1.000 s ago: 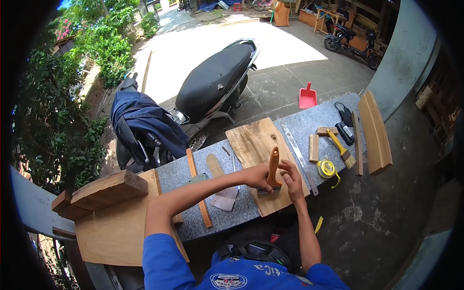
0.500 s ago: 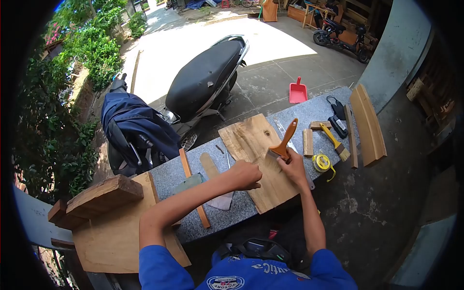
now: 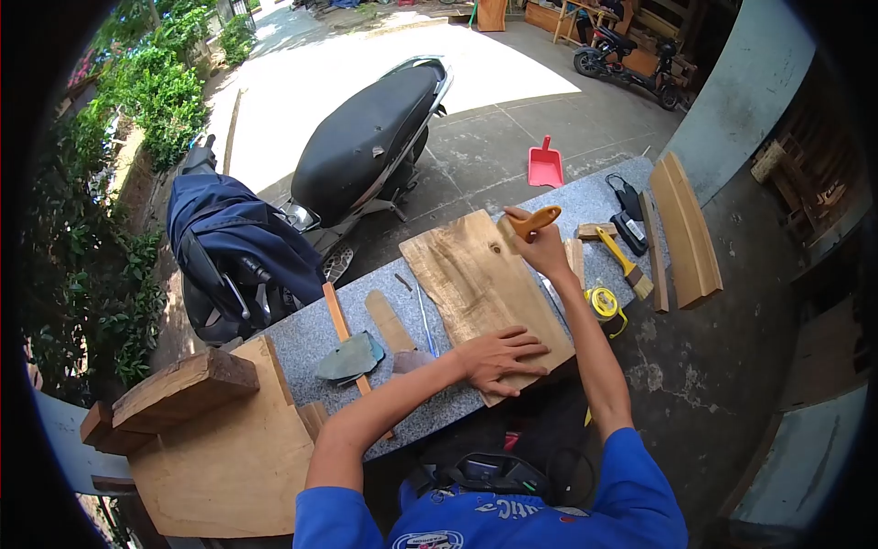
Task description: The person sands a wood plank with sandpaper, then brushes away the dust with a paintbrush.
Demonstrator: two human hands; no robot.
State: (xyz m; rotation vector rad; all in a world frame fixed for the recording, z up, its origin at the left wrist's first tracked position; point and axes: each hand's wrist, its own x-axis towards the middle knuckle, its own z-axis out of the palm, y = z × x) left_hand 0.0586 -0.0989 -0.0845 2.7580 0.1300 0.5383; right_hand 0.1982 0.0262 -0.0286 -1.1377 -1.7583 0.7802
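A wide wooden board (image 3: 476, 284) lies on the speckled stone table (image 3: 302, 343). Flat on its near end rests my left hand (image 3: 505, 360), fingers spread. At the board's far right edge, my right hand (image 3: 541, 249) is closed round an orange-handled brush (image 3: 536, 220); its bristles are hidden behind the hand. To the right are a yellow-handled brush (image 3: 626, 263), a yellow tape measure (image 3: 603, 303) and small wood blocks (image 3: 596, 231). Left of the board lie a grey-green sheet (image 3: 351, 358), a thin wooden strip (image 3: 337, 313) and a rounded wooden piece (image 3: 390, 320).
A curved wooden piece (image 3: 683, 231) stands at the table's right end. Another board (image 3: 224, 467) with a thick block (image 3: 187, 389) is at the left. Beyond the table are a parked motorbike (image 3: 366, 137) and a red dustpan (image 3: 545, 166).
My left hand has opened from a closed shape and come down onto the board's near end. My right hand has moved with the brush toward the board's far edge, and the brush has tilted lower.
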